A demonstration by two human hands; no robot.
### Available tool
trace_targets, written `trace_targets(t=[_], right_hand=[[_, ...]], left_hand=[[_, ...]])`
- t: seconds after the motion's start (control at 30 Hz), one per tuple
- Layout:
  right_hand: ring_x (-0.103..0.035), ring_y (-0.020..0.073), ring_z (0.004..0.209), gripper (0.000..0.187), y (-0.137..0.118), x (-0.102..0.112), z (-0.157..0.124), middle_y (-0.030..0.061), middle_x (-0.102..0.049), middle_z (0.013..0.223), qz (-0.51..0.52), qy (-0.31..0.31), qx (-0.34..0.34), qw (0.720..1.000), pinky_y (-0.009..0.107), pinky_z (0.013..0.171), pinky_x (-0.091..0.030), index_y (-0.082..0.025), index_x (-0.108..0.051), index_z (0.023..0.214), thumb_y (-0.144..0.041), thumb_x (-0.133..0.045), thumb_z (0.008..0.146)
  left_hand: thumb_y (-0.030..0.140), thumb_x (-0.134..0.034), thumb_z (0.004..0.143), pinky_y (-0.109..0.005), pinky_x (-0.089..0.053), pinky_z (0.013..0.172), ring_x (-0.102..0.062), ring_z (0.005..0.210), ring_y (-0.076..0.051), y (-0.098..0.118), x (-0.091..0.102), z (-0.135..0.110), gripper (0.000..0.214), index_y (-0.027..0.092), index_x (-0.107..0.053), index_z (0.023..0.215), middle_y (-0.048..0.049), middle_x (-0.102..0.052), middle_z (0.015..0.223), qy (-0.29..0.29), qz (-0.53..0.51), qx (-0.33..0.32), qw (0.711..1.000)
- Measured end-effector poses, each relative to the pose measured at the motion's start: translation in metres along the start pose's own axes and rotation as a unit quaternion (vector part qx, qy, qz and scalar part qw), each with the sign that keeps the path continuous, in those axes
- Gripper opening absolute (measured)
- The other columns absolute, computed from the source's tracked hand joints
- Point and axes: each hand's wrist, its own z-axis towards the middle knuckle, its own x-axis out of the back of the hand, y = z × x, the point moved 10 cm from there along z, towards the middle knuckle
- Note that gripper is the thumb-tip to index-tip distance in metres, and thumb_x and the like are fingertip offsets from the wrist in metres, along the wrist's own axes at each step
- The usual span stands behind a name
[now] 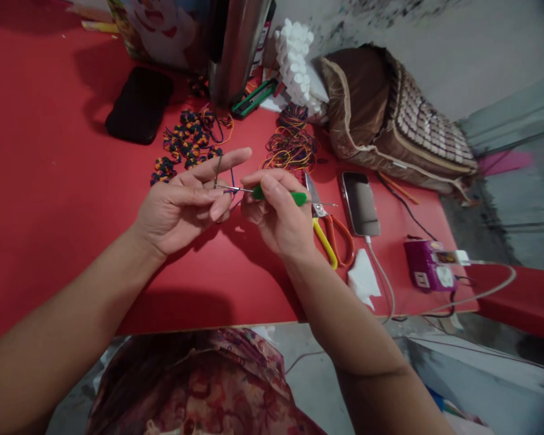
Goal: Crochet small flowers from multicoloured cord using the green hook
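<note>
Red tabletop (pixel 49 199) spreads under both hands, with orange-and-yellow-handled scissors (pixel 329 232) lying on it. Just left of the scissors, the right hand (pixel 276 217) clenches around a green-handled crochet hook (pixel 299 197), whose metal tip points away from the scissors toward the left hand (pixel 181 205). Further left of the scissors, that hand pinches a thin dark thread (pixel 218 169), which loops over its outstretched forefinger. A phone (pixel 360 202) lies just right of the scissors; small crocheted pieces (pixel 185 142) sit well up-left of them.
</note>
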Motion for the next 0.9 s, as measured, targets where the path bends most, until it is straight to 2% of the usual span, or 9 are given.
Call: trace_targets(t=[0.13, 0.27, 0.4, 0.53, 0.63, 0.77, 0.9], right_hand=[[-0.047, 0.0060, 0.049, 0.029, 0.001, 0.000, 0.001, -0.0067, -0.060, 0.064, -0.005, -0.002, -0.001, 1.000, 0.021, 0.050, -0.042, -0.023, -0.079, 0.090, -0.051, -0.088, 0.091], [-0.046, 0.0045, 0.049, 0.028, 0.007, 0.003, 0.002, -0.0055, -0.064, 0.069, 0.034, -0.002, -0.022, 0.999, 0.020, 0.050, -0.043, -0.022, -0.078, 0.086, -0.047, -0.090, 0.089], [-0.043, 0.0033, 0.047, 0.029, 0.006, 0.005, 0.004, -0.0048, -0.063, 0.070, 0.042, -0.029, -0.024, 0.998, 0.019, 0.046, -0.039, -0.021, -0.076, 0.080, -0.044, -0.090, 0.089], [-0.041, 0.0032, 0.046, 0.031, -0.001, 0.005, 0.005, -0.0036, -0.063, 0.073, 0.018, -0.052, -0.009, 0.998, 0.020, 0.043, -0.035, -0.020, -0.074, 0.076, -0.045, -0.088, 0.090], [-0.041, 0.0037, 0.044, 0.030, -0.007, 0.005, 0.006, -0.0036, -0.063, 0.072, -0.002, -0.059, 0.018, 0.998, 0.021, 0.042, -0.034, -0.021, -0.075, 0.076, -0.044, -0.087, 0.091], [-0.042, 0.0048, 0.045, 0.030, -0.020, 0.008, 0.004, -0.0030, -0.062, 0.071, -0.048, -0.048, 0.077, 0.995, 0.022, 0.043, -0.035, -0.021, -0.075, 0.074, -0.042, -0.084, 0.094], [-0.054, 0.0111, 0.057, 0.028, -0.038, 0.012, -0.004, 0.0001, -0.066, 0.072, -0.166, -0.012, 0.146, 0.975, 0.029, 0.056, -0.049, -0.023, -0.078, 0.077, -0.043, -0.082, 0.096]], left_hand=[[0.010, -0.074, 0.080, -0.030, -0.048, 0.063, -0.053, 0.053, -0.014, 0.000, -0.003, 0.000, 0.053, 0.015, -0.078, 0.132, 0.0033, -0.056, 0.055, -0.006, -0.019, 0.009, 1.000], [0.009, -0.070, 0.077, -0.029, -0.042, 0.058, -0.047, 0.051, -0.012, -0.001, -0.007, -0.001, 0.053, 0.018, -0.080, 0.128, 0.0044, -0.054, 0.054, -0.013, -0.030, 0.017, 0.999], [0.010, -0.072, 0.072, -0.025, -0.041, 0.057, -0.042, 0.050, -0.010, -0.003, -0.010, -0.002, 0.056, 0.015, -0.081, 0.126, 0.0044, -0.051, 0.050, -0.004, -0.048, 0.034, 0.998], [0.014, -0.072, 0.071, -0.026, -0.039, 0.053, -0.039, 0.045, -0.009, -0.005, -0.014, -0.004, 0.055, 0.014, -0.080, 0.126, 0.0057, -0.045, 0.050, -0.007, -0.023, 0.054, 0.998], [0.015, -0.072, 0.070, -0.026, -0.040, 0.052, -0.037, 0.044, -0.009, -0.005, -0.013, -0.005, 0.055, 0.014, -0.080, 0.125, 0.0058, -0.044, 0.050, 0.000, -0.010, 0.054, 0.999], [0.013, -0.072, 0.071, -0.028, -0.044, 0.054, -0.042, 0.047, -0.011, -0.004, -0.014, -0.003, 0.053, 0.014, -0.081, 0.123, 0.0035, -0.051, 0.052, -0.007, -0.009, 0.039, 0.999], [0.011, -0.075, 0.074, -0.026, -0.046, 0.057, -0.049, 0.051, -0.012, 0.004, -0.008, -0.001, 0.048, 0.011, -0.080, 0.121, 0.0033, -0.053, 0.054, 0.021, 0.012, -0.012, 1.000]])
